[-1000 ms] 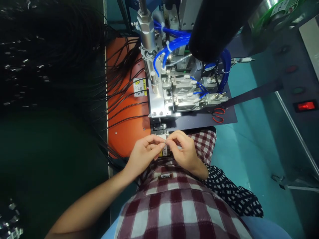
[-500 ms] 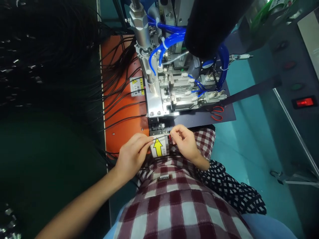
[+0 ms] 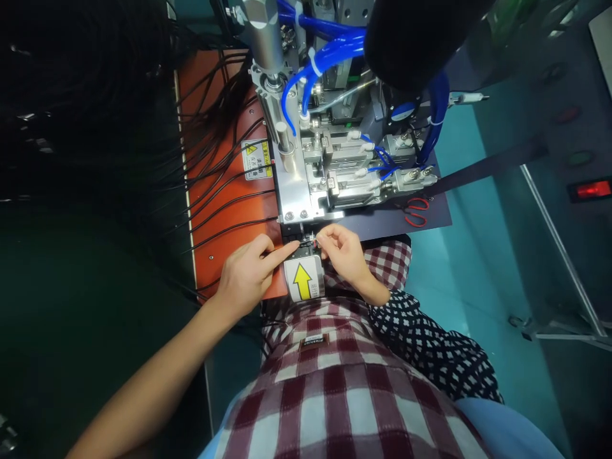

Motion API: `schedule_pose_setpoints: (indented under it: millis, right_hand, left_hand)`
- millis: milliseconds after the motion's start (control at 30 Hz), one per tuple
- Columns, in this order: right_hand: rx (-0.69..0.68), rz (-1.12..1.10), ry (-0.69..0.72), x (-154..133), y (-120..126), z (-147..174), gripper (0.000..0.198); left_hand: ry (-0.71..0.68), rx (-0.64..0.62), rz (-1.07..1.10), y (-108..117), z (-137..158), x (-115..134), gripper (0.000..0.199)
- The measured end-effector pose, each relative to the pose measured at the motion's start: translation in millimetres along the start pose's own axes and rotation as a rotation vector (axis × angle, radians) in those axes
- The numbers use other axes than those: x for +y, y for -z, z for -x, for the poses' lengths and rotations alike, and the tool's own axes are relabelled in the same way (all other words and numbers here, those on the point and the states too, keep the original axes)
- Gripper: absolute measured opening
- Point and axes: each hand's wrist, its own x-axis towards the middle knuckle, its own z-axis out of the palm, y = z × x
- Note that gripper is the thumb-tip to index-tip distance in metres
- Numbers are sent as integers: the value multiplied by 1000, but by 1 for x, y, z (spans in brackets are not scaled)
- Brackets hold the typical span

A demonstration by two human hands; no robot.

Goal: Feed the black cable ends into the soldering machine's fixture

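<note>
My left hand (image 3: pixel 246 271) reaches in over the orange board's edge. Its index finger is stretched out, with the tip on a small black and metal fixture (image 3: pixel 301 245) at the front of the machine; the other fingers are curled and nothing shows in them. From the other side, my right hand (image 3: pixel 343 255) pinches a thin wire at the same fixture, thumb and forefinger together. A bit of red shows by those fingertips; most of the wire is hidden. Just below the fixture is a white label with a yellow arrow (image 3: pixel 302 280).
The machine (image 3: pixel 335 159) with metal cylinders and blue air tubes (image 3: pixel 335 57) rises right behind my hands. Black cables (image 3: pixel 224 197) cross the orange board (image 3: pixel 229 242) on the left. Red-handled cutters (image 3: pixel 417 213) lie on the dark plate at right. A black cylinder (image 3: pixel 421 38) overhangs.
Both hands have moved forward from above the arrow label to the fixture. My left hand has gone from pinching the thin wire to a stretched index finger. The view has shifted slightly.
</note>
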Motion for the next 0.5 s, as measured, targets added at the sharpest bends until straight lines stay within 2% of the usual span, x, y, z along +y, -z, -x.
schedule_pose_setpoints:
  millis: [500]
  right_hand:
    - [3,53,2,2,0,-3,21]
  left_hand:
    - [-5,11,-77,0,-1,0,40]
